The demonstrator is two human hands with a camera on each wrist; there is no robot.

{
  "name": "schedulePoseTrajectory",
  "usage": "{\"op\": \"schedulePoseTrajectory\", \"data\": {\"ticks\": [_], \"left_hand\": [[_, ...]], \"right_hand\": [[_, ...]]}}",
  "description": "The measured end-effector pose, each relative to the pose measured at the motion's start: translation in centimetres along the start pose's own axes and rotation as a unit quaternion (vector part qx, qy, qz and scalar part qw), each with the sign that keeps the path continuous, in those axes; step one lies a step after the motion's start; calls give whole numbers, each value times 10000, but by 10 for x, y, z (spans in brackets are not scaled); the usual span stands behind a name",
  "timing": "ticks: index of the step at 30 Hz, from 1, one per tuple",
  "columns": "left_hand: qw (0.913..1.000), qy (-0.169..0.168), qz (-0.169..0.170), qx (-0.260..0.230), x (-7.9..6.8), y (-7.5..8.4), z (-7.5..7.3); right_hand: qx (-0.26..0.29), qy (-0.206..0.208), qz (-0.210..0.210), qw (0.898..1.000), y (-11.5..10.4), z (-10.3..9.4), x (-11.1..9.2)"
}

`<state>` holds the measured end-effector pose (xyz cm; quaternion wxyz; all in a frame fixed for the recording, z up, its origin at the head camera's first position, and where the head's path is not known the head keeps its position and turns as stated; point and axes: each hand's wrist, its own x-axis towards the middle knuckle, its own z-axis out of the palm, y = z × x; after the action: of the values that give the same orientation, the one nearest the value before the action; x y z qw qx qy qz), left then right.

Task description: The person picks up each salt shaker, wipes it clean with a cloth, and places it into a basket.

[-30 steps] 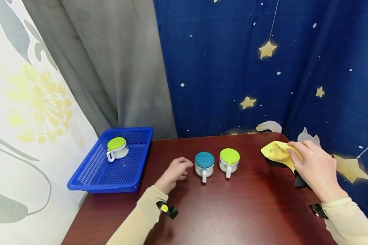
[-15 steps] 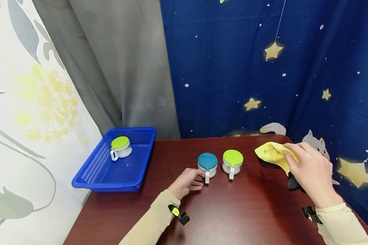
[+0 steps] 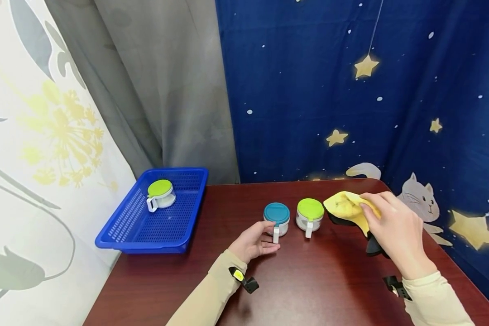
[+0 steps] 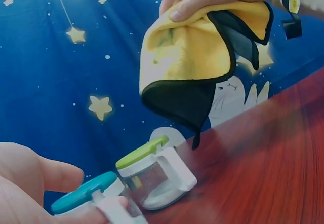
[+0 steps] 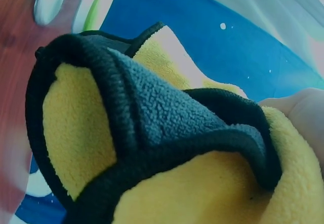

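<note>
Left-wrist view alone shows yellow cloth [image 4: 190,57] lifted clear of table [image 3: 309,290], right hand [image 3: 395,231] gripping it; left hand [image 3: 254,242] pinches teal-lid jar [image 3: 276,218] handle mid-table; three jars: one teal, two green-lid jars.

The front half of the bench [image 3: 309,290] is bare wood betw. the two forearms, so a hand can pass there freely, also along the front edge. In the middle stand the teal-lid jar [image 3: 276,219] and the green-lid jar [image 3: 310,215] just beside each other; the gap betw. them is narrow, w/ their white handles pointing to the front. The left hand [image 3: 253,242] blocks the teal jar's left-front side. The right hand [image 3: 393,231] holds the yellow cloth [image 3: 346,207] just right of the green jar, closing that side. The blue basket [image 3: 146,235] takes the left back corner. Curtains close the back and left edges.
</note>
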<state>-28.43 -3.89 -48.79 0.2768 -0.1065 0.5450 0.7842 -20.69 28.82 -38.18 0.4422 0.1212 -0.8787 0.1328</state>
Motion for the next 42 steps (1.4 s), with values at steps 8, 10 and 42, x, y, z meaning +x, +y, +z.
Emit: {"op": "schedulePoseTrajectory", "data": {"ticks": [8,10,42], "left_hand": [[9991,354,217,53,2,-3,1],[9984,426,309,203,1,-3,0],[9768,813,1834,751,-72,0,38]], "right_hand": [[168,-3,101,9998,-12,8,-1],[203,-18,85,9998,-14,10,-2],[1785,440,256,9826,-136,80,-17]]}}
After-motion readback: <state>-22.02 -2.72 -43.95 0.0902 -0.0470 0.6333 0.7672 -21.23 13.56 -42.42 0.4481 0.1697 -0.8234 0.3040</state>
